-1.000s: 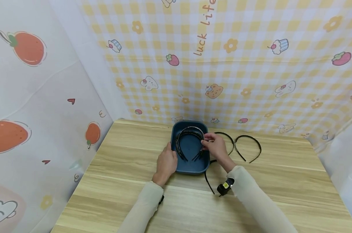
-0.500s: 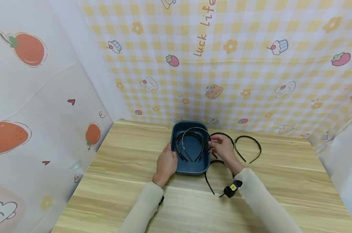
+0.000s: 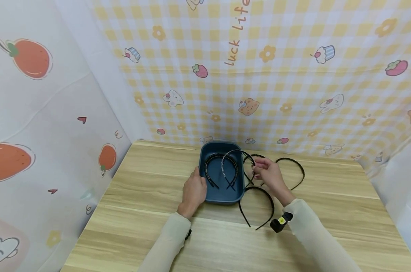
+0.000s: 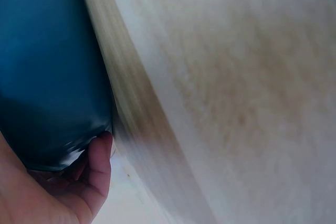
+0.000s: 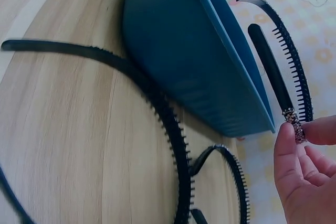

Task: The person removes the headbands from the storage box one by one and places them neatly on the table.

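My right hand point(image 3: 271, 174) pinches a black toothed headband point(image 5: 271, 67) between thumb and fingers, at a part covered in small sparkling stones. The headband hangs partly over the right side of a dark blue rectangular bin point(image 3: 222, 201). With my left hand point(image 3: 193, 190) I grip the bin's left side; the left wrist view has the fingers curled against its wall point(image 4: 52, 66). Inside the bin lie black headbands point(image 3: 207, 172), overlapping, so their number is hard to tell.
On the wooden table point(image 3: 151, 170), one black headband point(image 3: 272, 204) lies in front of the bin's right corner. Another headband point(image 3: 303, 172) lies farther right. Behind my right hand a headband point(image 3: 258, 155) is partly hidden. A patterned cloth point(image 3: 294, 121) hangs behind the table.
My right hand has moved right, drawing the headband from over the bin's middle to its right edge. The front table headband has come into full view. My left hand and the bin stay put.
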{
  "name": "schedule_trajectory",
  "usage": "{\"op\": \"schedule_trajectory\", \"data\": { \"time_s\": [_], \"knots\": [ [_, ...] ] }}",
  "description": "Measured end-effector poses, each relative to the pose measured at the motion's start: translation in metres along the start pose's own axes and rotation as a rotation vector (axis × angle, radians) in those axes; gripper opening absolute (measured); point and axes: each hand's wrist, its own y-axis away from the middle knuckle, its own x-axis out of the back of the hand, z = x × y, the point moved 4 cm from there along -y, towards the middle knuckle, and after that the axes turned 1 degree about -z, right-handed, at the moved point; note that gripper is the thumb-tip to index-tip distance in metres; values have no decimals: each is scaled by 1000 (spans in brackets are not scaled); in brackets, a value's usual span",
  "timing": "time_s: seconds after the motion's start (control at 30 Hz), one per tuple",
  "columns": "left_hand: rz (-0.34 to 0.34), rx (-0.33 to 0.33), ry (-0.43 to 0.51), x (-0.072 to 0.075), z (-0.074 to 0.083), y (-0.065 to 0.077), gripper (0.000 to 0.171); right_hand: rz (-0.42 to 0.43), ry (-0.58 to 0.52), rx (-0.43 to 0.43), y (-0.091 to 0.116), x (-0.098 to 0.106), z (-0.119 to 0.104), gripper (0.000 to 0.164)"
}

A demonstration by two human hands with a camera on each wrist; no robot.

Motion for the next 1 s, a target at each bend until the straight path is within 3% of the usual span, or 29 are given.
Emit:
{"op": "schedule_trajectory", "data": {
  "time_s": [1.0],
  "knots": [
    [-23, 15, -6, -1, -1, 0, 48, 19, 137, 20, 24, 59, 25, 38]
  ]
}}
